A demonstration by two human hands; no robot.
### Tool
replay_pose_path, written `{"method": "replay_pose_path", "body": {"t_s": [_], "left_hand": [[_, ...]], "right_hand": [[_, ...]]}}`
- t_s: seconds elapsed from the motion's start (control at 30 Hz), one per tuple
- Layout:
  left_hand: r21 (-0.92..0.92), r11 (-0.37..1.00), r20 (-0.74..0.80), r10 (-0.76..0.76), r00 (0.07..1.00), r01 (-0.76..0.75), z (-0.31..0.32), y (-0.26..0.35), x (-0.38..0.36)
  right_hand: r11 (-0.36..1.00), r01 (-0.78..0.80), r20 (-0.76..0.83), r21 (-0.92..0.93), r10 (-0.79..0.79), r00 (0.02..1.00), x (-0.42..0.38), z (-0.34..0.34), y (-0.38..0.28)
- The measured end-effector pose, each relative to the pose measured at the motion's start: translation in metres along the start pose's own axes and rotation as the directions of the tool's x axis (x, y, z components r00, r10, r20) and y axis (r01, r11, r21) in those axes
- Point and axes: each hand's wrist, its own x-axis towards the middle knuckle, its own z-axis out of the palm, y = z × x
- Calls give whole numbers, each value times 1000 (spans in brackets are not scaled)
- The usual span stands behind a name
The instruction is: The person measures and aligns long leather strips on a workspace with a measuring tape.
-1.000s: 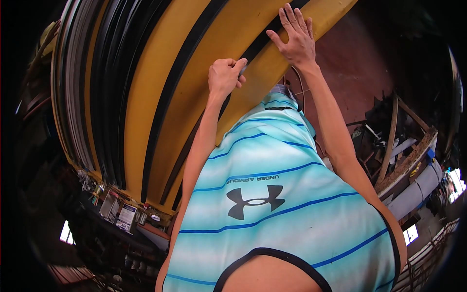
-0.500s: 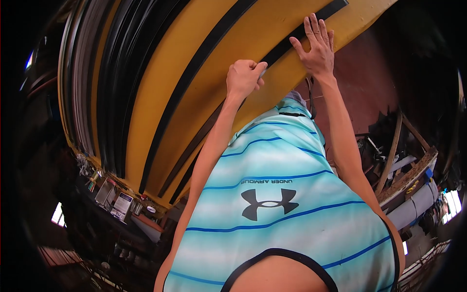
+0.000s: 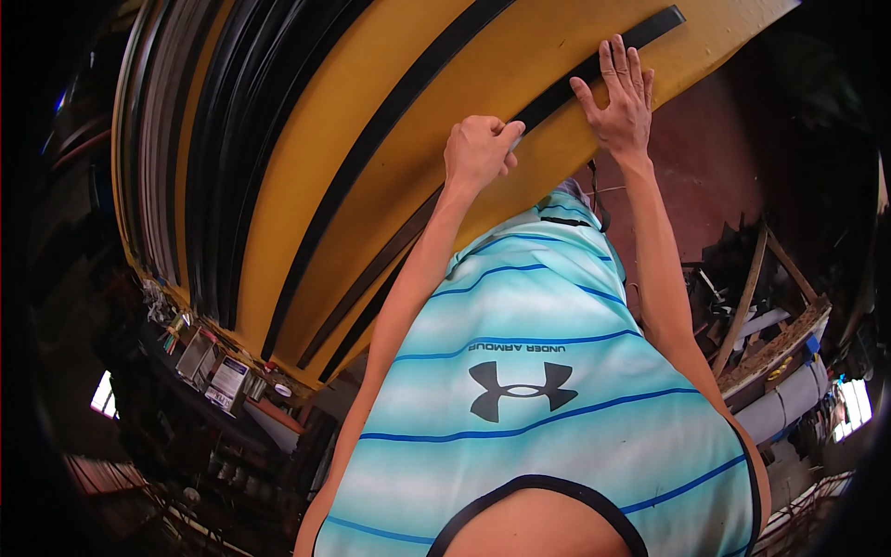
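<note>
A black strip [image 3: 553, 100] lies on a yellow-orange surface [image 3: 399, 139]. Over its lower part, my left hand [image 3: 480, 153] is closed, thumb and fingers pinched around a small greyish thing that mostly hides behind them. My right hand [image 3: 622, 107] lies flat across the strip further up, fingers stretched and thumb apart. The strip's end [image 3: 676, 17] shows beyond the right fingers. A brown strip [image 3: 371, 274] runs down and left from below my left wrist.
More long black strips [image 3: 371, 139] lie side by side to the left. Cans and small containers [image 3: 225, 385] stand at the lower left. On the right are a wooden frame [image 3: 742, 302], a grey roll [image 3: 780, 404] and a reddish floor [image 3: 705, 158].
The whole view has shifted a little, so the surface, strips and both hands appear slightly further right and lower. Both hands keep nearly the same places along the strip.
</note>
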Motion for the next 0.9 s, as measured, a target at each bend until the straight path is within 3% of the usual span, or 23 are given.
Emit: {"method": "replay_pose_path", "body": {"t_s": [0.9], "left_hand": [[-35, 999, 5, -35, 999, 35, -3, 3, 2]], "right_hand": [[1000, -2, -42, -21, 1, 999, 2, -2, -5]]}}
